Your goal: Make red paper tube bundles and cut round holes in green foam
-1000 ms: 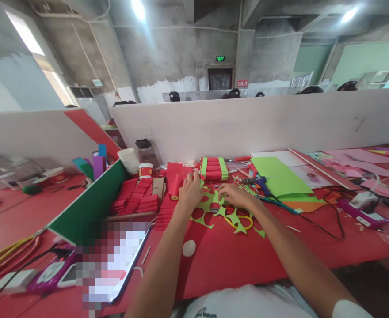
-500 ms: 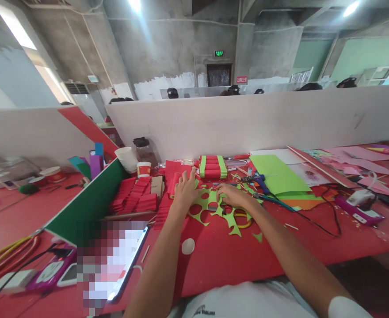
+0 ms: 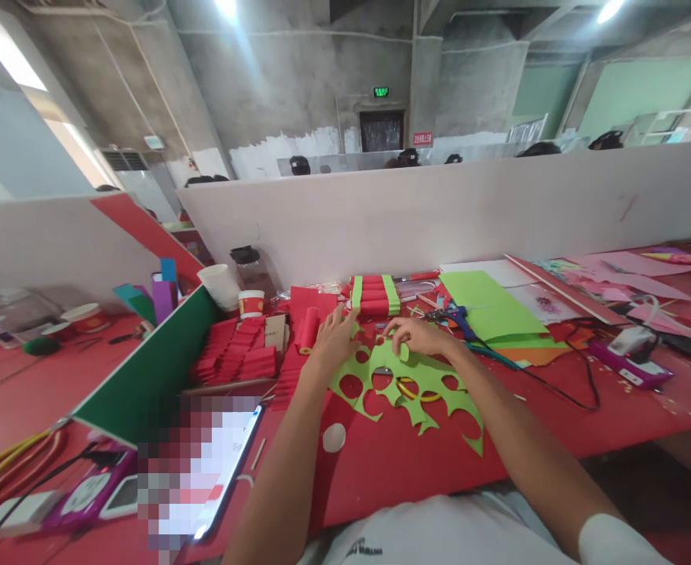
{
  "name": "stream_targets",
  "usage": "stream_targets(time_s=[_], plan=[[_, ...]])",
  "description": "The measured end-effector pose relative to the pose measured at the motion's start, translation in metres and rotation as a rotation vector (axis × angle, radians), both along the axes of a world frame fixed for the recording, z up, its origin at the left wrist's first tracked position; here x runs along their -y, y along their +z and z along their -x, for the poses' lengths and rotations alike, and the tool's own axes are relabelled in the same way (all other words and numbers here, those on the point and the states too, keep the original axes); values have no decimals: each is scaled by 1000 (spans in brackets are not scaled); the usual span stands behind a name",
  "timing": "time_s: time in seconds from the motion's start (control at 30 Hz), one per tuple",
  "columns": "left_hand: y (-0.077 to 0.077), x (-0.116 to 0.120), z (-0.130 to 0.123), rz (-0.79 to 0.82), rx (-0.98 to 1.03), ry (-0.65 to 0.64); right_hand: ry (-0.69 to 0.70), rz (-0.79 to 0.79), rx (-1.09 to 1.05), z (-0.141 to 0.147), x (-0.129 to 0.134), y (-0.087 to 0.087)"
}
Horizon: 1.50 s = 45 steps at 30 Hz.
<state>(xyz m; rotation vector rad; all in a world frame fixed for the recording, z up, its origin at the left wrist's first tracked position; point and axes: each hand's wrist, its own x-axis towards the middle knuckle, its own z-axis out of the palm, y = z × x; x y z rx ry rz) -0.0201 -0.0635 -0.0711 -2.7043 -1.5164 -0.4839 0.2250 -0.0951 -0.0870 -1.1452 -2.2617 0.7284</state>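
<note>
A lime-green paper sheet [image 3: 436, 375], cut full of round holes with ragged edges, spreads across the red table between my hands. At its upper left edge, my left hand [image 3: 330, 341] has its fingers bent and closed on the paper, though the thumb is hard to see. My right hand [image 3: 419, 337] curls its fingers around the sheet's upper edge, where a small flap folds up. Yellow scissor handles [image 3: 407, 390] show through gaps in the green paper. Just left of my left hand stands a red paper roll [image 3: 308, 329]. Beyond both hands lies a bundle of red rolls with green bands [image 3: 374, 296].
Folded red strips [image 3: 243, 349] fill a box at left behind a green board [image 3: 151, 369]. A phone [image 3: 228, 471] lies near my left forearm, with a white disc [image 3: 334, 438] beside it. Green sheets [image 3: 492, 306], a glue gun [image 3: 455, 315] and its cable are at right.
The holed green sheet has spread out to the right and toward me, covering more of the scissors. My left hand's fingers have drawn in, and my right hand has shifted slightly with the paper.
</note>
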Motion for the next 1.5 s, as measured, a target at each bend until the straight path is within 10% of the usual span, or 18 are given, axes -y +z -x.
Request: stream_targets(time_s=[0.4, 0.63, 1.07, 1.5], plan=[[16, 8, -6, 28, 254, -307, 158, 213, -346, -10, 23, 33], [34, 30, -17, 624, 670, -613, 127, 141, -406, -3, 21, 31], [40, 34, -11, 955, 789, -476, 128, -20, -300, -4, 13, 23], [38, 34, -12, 1022, 558, -487, 89, 137, -227, 7, 15, 19]])
